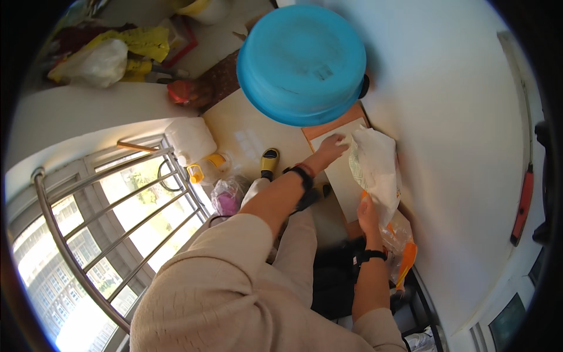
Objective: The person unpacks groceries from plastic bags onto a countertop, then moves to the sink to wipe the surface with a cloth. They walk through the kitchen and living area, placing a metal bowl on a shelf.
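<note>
A crumpled white bag [377,163] with a greenish printed side is upright against the wall, above a pale board with a wooden edge [332,169]. My right hand [368,213] grips the lower near edge of this bag, beside a bit of orange. At the bag's far left edge is my left hand [332,149], its fingers curled. Whether those fingers pinch the bag's edge or only come close to it cannot be made out. Below the white bag hangs a clear plastic bag with orange parts [402,251]. The white bag's contents are hidden.
An upturned blue basin [303,66] stands beyond my hands. To the left are a white jug [189,136], a yellow-capped bottle [209,167] and a purple item in clear plastic [228,197]. Metal window bars [127,229] run along the left; a wall [448,154] rises right.
</note>
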Tool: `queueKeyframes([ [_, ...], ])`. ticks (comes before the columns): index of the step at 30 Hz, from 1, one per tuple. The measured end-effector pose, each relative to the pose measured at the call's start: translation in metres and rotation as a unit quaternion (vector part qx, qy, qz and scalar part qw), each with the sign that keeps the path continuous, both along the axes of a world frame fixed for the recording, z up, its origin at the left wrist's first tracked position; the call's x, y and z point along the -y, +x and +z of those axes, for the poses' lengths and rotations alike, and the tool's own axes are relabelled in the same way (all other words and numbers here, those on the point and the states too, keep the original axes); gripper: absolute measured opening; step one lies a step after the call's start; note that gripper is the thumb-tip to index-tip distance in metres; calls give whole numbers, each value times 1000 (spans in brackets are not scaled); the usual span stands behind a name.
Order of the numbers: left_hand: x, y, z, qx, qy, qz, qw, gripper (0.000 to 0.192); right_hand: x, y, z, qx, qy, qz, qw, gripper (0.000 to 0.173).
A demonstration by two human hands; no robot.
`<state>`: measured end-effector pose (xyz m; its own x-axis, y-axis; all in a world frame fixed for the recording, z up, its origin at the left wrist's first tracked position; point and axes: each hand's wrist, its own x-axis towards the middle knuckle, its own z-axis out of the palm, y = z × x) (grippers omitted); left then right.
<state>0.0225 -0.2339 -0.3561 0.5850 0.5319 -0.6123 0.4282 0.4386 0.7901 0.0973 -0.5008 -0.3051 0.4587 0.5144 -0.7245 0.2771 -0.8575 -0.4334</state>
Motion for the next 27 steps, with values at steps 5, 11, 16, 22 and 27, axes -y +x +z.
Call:
queueKeyframes([
  [5, -43, -209, -9, -102, 171, -389, 899, 28, 21, -46, 22, -33, -42, 27, 998, 47],
  [11, -94, -481, -26, -221, 376, -412, 800, 22, 44, -90, 49, -16, -24, 42, 999, 37],
  [16, -123, -570, -15, -191, 113, -161, 962, 13, 23, -102, 57, -14, -13, 36, 999, 35],
  [22, -134, -483, 102, -174, -85, 80, 978, 15, -58, -73, 76, 6, 38, 85, 996, 38],
  [27, -154, -414, 183, -96, -140, 178, 969, 21, -129, -43, 87, -33, 68, 21, 997, 39],
])
